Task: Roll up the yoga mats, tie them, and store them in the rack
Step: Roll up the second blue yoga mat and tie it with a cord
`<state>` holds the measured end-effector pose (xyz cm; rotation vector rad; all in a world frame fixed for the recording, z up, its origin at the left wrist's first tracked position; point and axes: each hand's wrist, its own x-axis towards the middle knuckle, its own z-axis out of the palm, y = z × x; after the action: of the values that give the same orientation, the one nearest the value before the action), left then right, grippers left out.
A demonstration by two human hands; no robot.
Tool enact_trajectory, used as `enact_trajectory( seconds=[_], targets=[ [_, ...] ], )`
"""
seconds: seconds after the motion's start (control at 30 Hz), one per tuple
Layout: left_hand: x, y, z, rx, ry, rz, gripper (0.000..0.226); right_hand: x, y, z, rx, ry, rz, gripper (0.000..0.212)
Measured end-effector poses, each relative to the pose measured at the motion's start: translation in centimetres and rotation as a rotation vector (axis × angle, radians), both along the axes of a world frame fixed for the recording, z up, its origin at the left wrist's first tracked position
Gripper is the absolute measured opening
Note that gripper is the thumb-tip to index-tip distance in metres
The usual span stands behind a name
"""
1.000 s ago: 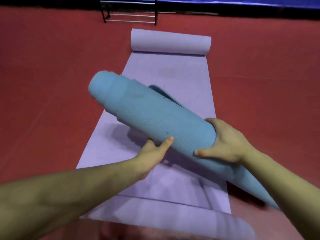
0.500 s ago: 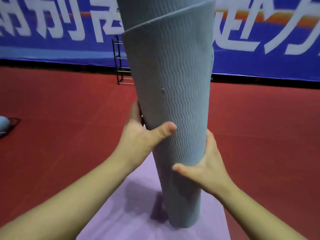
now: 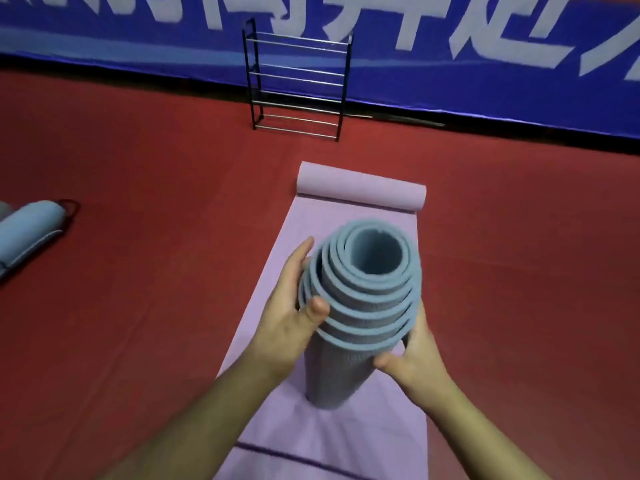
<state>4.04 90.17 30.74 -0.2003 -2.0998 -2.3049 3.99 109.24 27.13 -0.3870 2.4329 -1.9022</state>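
Both my hands are wrapped around the rolled blue mat [image 3: 363,306], which stands on end on the flat purple mat [image 3: 329,441]. My left hand [image 3: 291,306] grasps the roll from nine o'clock, thumb pressed on the near side just under the top rim and fingers curving around the far side. My right hand [image 3: 412,358] holds it lower down at about four o'clock, thumb on the near face and fingers out of sight behind the roll.

I look down into the roll's open top end. The layers sit uneven, the inner coils standing higher than the outer ones.

The purple mat runs away from me toward twelve o'clock, and its far end is curled into a short roll. Past that, also at twelve o'clock, the black rack [image 3: 298,84] stands on the red floor [image 3: 138,306] against a blue banner [image 3: 138,29].

Well apart at ten o'clock, another rolled blue mat [image 3: 29,226] lies on the floor with a dark loop at its end.
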Motion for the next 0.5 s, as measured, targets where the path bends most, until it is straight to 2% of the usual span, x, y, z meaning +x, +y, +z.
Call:
enact_trajectory(
  seconds=[0.1,0.13,0.23,0.3,0.43,0.5],
  targets=[
    [0.4,0.4,5.0,0.055,-0.235,0.092,0.096,1.3,0.0,3.6,-0.007,-0.194,0.1,0.119],
    [0.4,0.7,6.1,0.017,-0.333,0.114,0.086,1.7,0.0,4.7,-0.01,-0.258,0.125,0.117],
    [1.2,1.3,6.7,-0.301,-0.48,0.172,0.083,2.2,-0.6,7.6,-0.069,-0.458,0.138,0.099],
    [2.0,1.9,6.1,-0.371,-0.52,0.224,0.082,2.3,-1.7,9.1,-0.054,-0.557,0.061,0.081],
    [2.4,2.7,5.1,-0.297,-0.56,0.365,0.06,1.5,-2.2,9.6,0.046,-0.61,-0.094,0.047],
    [2.3,2.2,4.4,-0.24,-0.625,0.369,0.052,1.0,-2.5,9.4,0.088,-0.616,-0.115,0.038]
  ],
)
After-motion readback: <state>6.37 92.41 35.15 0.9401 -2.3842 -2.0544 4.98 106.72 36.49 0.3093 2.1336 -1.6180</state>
